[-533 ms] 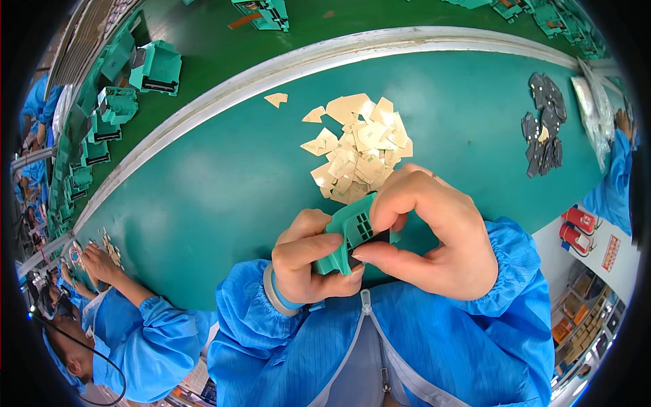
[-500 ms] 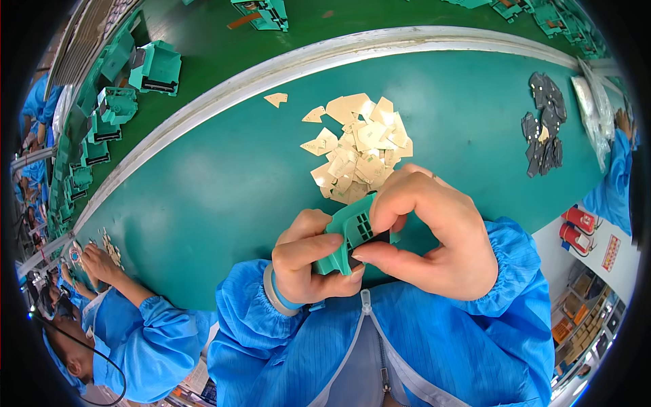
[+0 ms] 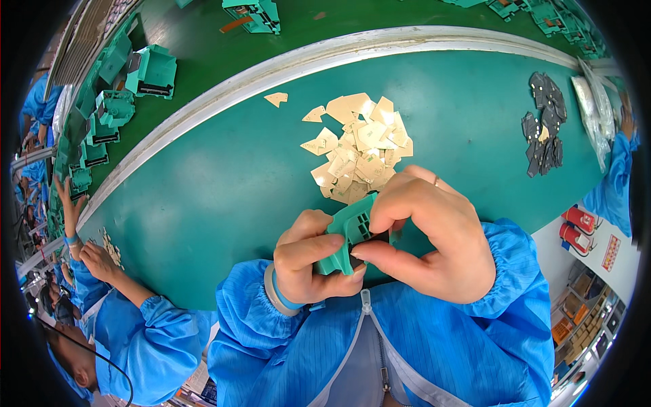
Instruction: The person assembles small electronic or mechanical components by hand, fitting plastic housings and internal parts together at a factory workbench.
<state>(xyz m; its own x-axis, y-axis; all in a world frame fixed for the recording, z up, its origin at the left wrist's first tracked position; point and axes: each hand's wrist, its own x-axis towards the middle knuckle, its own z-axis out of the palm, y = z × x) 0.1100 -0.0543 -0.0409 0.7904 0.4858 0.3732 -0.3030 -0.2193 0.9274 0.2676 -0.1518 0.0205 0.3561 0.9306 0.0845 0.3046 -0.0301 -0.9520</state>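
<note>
Close in front of my body, a small green plastic housing (image 3: 340, 252) with a grid of rectangular openings is held tilted above the table. My left hand (image 3: 302, 261) grips it from the left, thumb on the near face and fingers wrapped around its side. On the other side my right hand (image 3: 434, 237) is closed, thumb and index finger pinching at the housing's open right part. A thin black piece (image 3: 355, 260) shows at the thumb tip, against the housing; most of it is hidden by the fingers.
Beyond my hands lies a heap of cream backing-paper scraps (image 3: 366, 136) on the green table (image 3: 203, 197). Black cut pieces (image 3: 546, 122) and plastic bags (image 3: 591, 112) are at right. Past a white rail (image 3: 271, 68), green housings (image 3: 152, 71) stand on a belt. A co-worker's hand (image 3: 98, 261) is at left.
My right hand has shifted slightly at the housing, and less of the black piece shows. Housings on the belt have moved a little left. The co-worker's other arm has reached up toward the belt.
</note>
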